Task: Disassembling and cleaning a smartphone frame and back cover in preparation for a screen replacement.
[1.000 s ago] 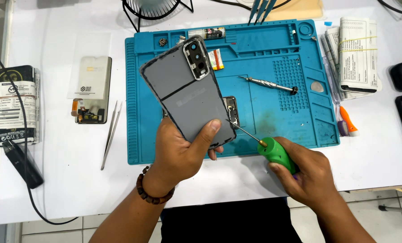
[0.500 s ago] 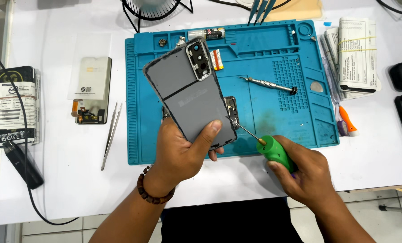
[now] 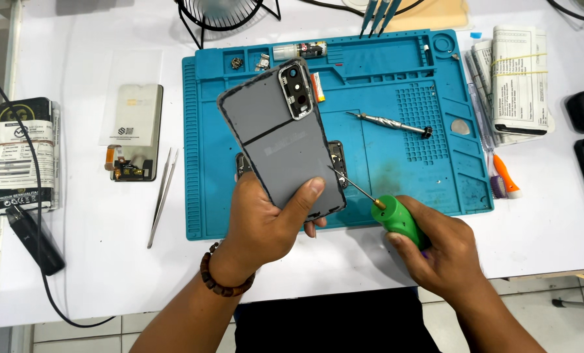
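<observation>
clearly the left hand is closed on the lower end of a grey phone back cover, thumb pressed flat on its inner face near the bottom edge and the other fingers wrapped behind it. the cover is lifted off the blue repair mat, tilted, with the camera cutout toward the far side and a dark ring of old adhesive running round its rim. the right hand is wrapped tight round the green handle of a small screwdriver, whose thin shaft points up and left so the tip sits at the cover's lower right edge (whether it touches the cover or the phone body beneath, i cannot tell).

the cover looks light, thin and stiff, likely to flex a little and to crack if bent or pried hard at one spot. its smooth face is probably slippery, while the rim looks tacky; the long edges and the lower end seem the safest places to pinch it, keeping away from the camera window. under it the phone body lies on the mat, mostly hidden. a second, metal-handled driver rests on the mat to the right. off the mat on the white table, tweezers lie near a spare screen part.
</observation>
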